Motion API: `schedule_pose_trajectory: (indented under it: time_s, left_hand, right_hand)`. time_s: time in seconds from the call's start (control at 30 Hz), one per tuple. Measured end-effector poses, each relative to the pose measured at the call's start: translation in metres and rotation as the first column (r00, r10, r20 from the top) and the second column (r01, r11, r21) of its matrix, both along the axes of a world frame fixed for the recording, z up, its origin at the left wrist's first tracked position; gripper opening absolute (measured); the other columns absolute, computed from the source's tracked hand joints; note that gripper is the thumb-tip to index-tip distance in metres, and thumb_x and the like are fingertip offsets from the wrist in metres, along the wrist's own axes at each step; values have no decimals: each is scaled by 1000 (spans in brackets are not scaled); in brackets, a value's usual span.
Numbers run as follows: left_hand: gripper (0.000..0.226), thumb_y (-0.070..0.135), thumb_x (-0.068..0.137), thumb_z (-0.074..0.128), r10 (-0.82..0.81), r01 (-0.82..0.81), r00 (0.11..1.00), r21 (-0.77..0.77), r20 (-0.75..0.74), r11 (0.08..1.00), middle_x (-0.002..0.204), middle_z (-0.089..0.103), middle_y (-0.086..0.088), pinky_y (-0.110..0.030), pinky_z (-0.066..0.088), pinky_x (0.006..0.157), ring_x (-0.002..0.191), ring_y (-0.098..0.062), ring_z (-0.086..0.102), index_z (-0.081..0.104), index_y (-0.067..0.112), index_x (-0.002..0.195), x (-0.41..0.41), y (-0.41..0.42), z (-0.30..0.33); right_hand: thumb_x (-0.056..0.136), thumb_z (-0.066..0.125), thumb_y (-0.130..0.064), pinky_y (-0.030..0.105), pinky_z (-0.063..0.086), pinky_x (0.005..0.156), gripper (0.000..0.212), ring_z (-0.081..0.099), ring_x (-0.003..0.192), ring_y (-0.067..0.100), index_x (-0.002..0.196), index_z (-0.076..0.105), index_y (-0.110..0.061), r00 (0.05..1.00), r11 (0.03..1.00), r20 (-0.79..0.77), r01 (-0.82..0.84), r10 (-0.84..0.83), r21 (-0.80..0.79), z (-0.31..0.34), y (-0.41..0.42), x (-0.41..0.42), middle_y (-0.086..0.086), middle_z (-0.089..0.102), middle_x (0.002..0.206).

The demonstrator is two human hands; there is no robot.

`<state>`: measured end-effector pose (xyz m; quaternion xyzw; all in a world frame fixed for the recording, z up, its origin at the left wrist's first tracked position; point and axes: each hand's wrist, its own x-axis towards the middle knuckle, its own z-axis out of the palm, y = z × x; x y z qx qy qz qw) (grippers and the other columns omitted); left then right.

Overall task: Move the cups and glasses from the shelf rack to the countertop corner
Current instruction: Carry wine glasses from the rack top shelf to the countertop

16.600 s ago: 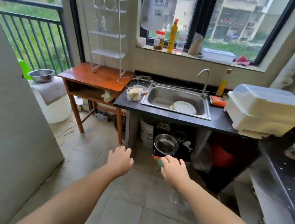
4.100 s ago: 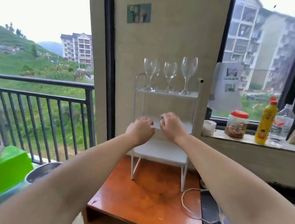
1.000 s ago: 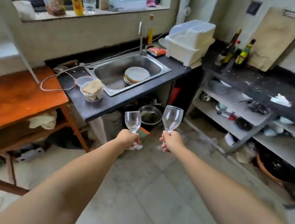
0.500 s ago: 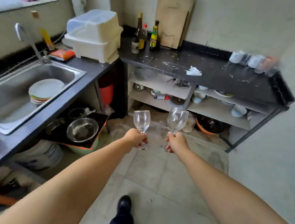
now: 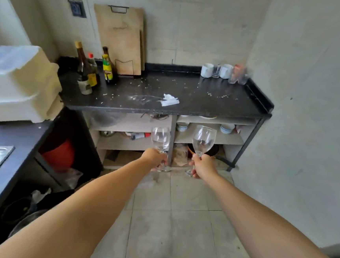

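Two wine glasses are being held upright over the floor, in front of the dark countertop. The left glass is being gripped at its stem by the left hand, bowl above the fist, foot below. The right glass is being gripped likewise by the right hand. Cups and glasses are being kept in the countertop's far right corner, well apart from both hands.

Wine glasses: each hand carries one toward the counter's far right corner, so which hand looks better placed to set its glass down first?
Probably the right hand. Its wine glass is nearer the cups in the countertop corner; the left hand, gripping the smaller glass, would have to cross over.
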<state>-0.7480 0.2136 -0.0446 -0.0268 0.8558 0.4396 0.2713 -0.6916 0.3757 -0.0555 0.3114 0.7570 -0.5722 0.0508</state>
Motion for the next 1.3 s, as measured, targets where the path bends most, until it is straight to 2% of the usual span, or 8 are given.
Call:
schedule_pose_trajectory:
  time_s: [0.1,0.27,0.43,0.8,0.97,1.03,1.17,1.3]
  left_hand:
    - [31,17,92,56,-86,86,996,-9,2,996,58,50,-3,-19,35,44,48,-12,41,59,11,62,-34,38,1]
    - [27,12,87,59,-118,118,993,21,10,993,47,51,0,-16,37,39,46,-13,41,62,9,61,-103,120,0]
    - [24,10,85,60,-109,107,994,57,28,993,61,52,-3,-19,36,45,47,-12,44,59,11,61,-174,195,-4]
    - [32,14,91,55,-36,31,998,86,57,996,59,51,-3,-17,38,42,48,-14,43,58,12,59,-309,295,-11]
    - [16,13,94,56,0,-9,998,136,67,991,66,52,-2,-10,43,32,53,-10,47,64,7,82,-394,335,-22]
    - [12,15,94,57,6,-14,998,147,56,989,69,52,-2,-14,49,39,56,-10,49,65,7,92,-430,351,-27]
    - [13,15,92,59,13,-26,996,155,89,988,67,53,-2,-32,59,79,56,-12,53,64,7,83,-512,388,-36]
    - [10,13,91,59,17,-33,992,129,124,991,68,55,-3,-27,57,78,53,-11,56,64,5,89,-570,408,-42]
  right_hand:
    - [102,37,-23,15,38,29,28,49,46,14,106,55,-1,999,998,-3,46,-46,40,3,31,-26,3,54,69]
    - [101,38,-22,20,40,36,21,51,46,13,99,52,-6,994,992,-27,103,-102,70,-4,105,-93,4,60,75]
    - [102,36,-24,23,43,44,29,51,48,16,90,52,-2,992,990,-30,126,-124,60,0,182,-161,6,52,63]
    - [102,38,-25,15,40,32,34,52,48,13,113,57,0,995,993,43,84,-88,81,-3,288,-299,2,56,73]
    - [102,39,-25,15,41,34,32,54,50,11,117,55,-2,998,996,27,56,-58,76,-13,324,-383,3,60,82]
    - [101,40,-25,16,41,37,31,54,52,11,118,55,-4,997,995,16,70,-71,71,-15,339,-416,3,60,83]
    - [101,41,-25,20,42,44,27,54,53,11,116,56,-8,994,988,8,110,-112,104,-17,378,-489,2,63,91]
    - [100,42,-26,23,45,58,26,55,65,15,110,58,-9,990,984,11,137,-139,116,-24,410,-539,3,61,95]
